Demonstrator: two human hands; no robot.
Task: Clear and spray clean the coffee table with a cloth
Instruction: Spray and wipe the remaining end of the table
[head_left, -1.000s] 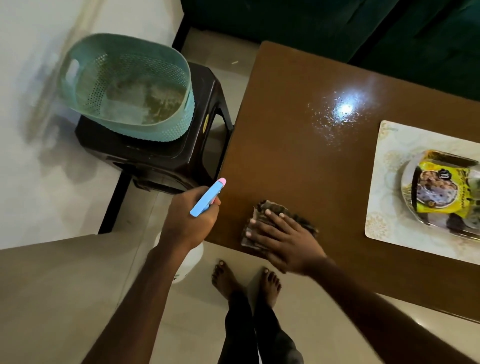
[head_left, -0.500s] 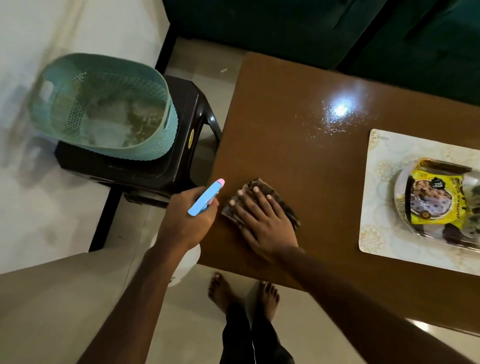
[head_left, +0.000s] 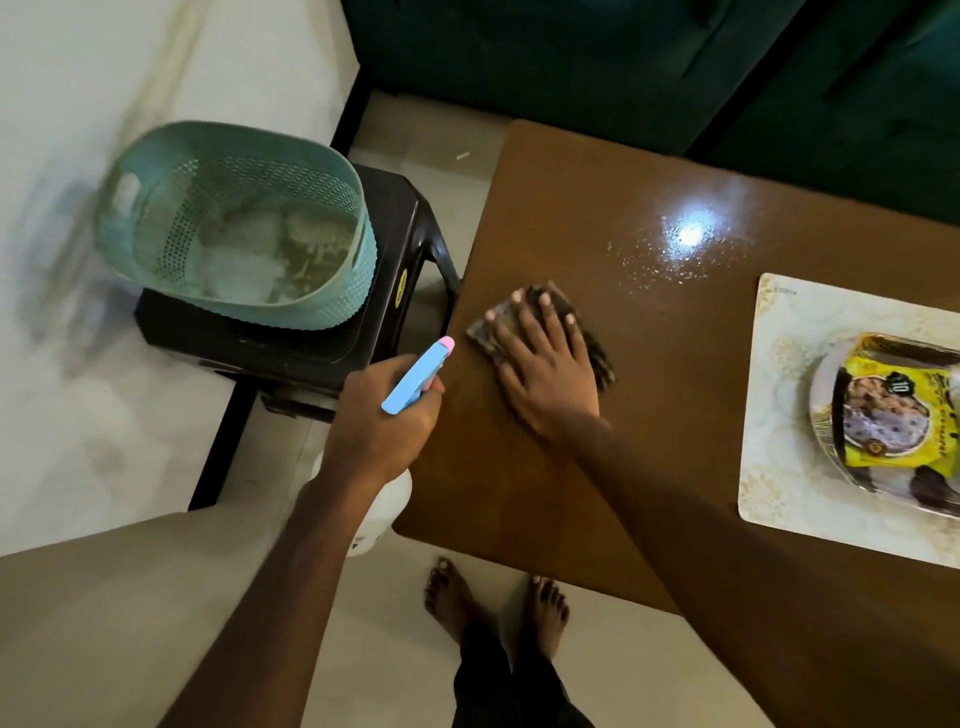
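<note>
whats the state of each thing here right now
cloth, flat on the coffee table, pressed under the right hand
spray bottle, gripped in the left hand
coffee table, droplets near the glare
basket, upright on the stool
placemat, on the table, bearing plate and snack packet

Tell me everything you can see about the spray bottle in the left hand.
The spray bottle has a light blue plastic spray head with a pink nozzle tip and a whitish, rounded body that shows below the wrist. The left hand grips it around the neck, hiding the trigger. It is held beside the coffee table, near its front left corner, with the head tilted so the nozzle points toward the tabletop. How full it is cannot be told.
</note>
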